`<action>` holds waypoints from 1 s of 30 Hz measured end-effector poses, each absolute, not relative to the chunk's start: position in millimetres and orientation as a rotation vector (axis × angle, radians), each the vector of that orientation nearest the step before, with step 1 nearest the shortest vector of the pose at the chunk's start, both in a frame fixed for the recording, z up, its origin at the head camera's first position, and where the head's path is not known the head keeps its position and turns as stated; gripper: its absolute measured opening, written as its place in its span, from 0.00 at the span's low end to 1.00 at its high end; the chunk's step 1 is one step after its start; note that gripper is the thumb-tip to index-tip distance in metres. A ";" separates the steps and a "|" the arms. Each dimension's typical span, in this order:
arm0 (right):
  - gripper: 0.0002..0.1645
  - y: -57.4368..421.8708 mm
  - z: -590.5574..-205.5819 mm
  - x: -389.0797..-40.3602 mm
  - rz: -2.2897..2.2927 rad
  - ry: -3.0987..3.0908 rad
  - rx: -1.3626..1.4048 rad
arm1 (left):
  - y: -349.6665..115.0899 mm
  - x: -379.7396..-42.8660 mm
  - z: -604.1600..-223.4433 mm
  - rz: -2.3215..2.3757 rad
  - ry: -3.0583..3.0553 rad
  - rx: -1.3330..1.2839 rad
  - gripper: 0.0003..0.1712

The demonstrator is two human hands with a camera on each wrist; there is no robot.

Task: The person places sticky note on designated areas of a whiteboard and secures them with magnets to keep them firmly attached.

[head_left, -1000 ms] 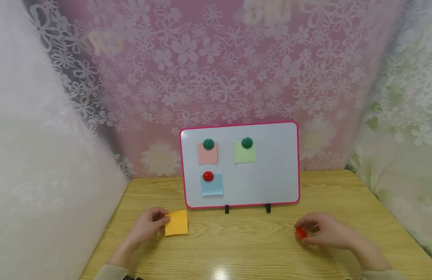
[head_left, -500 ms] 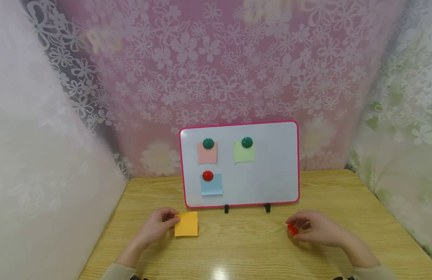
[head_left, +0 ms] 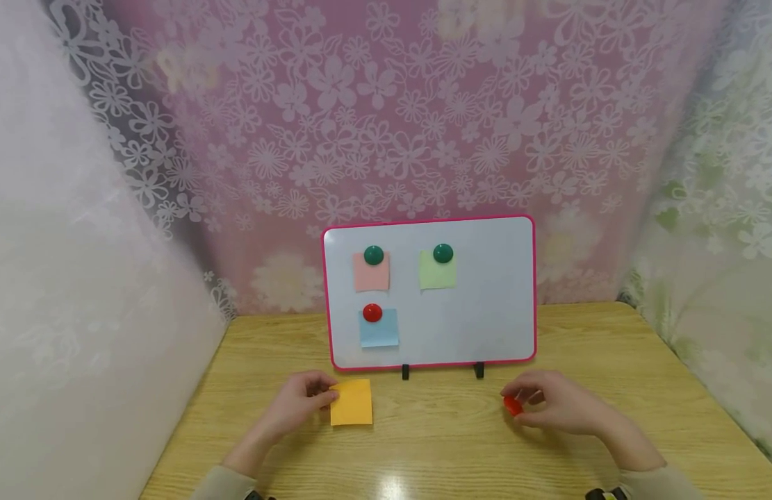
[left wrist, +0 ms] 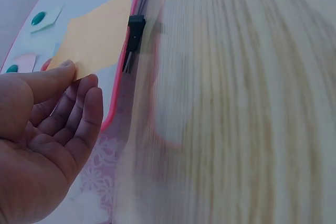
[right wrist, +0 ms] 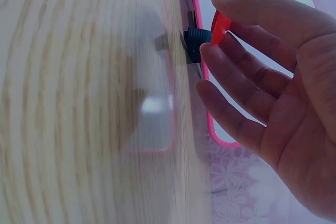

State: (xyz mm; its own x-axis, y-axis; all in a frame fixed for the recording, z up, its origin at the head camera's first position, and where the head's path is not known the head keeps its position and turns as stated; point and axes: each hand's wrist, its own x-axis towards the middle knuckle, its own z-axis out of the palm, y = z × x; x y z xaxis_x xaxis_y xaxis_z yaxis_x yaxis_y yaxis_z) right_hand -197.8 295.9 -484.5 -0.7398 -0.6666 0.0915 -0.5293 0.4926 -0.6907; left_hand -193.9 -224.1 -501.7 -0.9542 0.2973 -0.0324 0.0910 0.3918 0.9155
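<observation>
My left hand (head_left: 303, 401) pinches an orange sticky note (head_left: 351, 403) by its left edge, in front of the whiteboard's lower left corner. In the left wrist view the thumb lies over one corner of the note (left wrist: 97, 38). My right hand (head_left: 559, 403) holds a round red magnet (head_left: 513, 405) between thumb and fingers, in front of the board's lower right. The right wrist view shows this magnet (right wrist: 220, 27) edge-on. On the pink-framed whiteboard (head_left: 486, 305) a pink note (head_left: 371, 276) and a pale green note (head_left: 438, 276) hang under green magnets. A blue note (head_left: 379, 333) hangs under a red magnet (head_left: 372, 312).
The board leans back on black stand feet (head_left: 479, 370) that rest on the wooden table (head_left: 417, 430). Behind the table hangs a pink flowered curtain (head_left: 411, 139). Pale patterned sheets close off the left and right sides.
My left hand has moved right with the orange note, and my right hand has moved left with the red magnet, so the two are closer together. The notes on the board have stayed put.
</observation>
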 end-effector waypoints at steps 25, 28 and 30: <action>0.22 290.0 -486.3 -200.5 -1.108 2.534 -1.005 | -195.2 -197.6 -494.5 1.571 2.425 0.386 0.09; 0.21 290.1 -485.9 -200.6 -1.112 2.534 -1.005 | -193.1 -198.9 -495.3 1.569 2.422 0.382 0.09; 0.21 290.1 -485.6 -200.8 -1.113 2.534 -1.006 | -191.4 -199.4 -495.3 1.574 2.415 0.387 0.09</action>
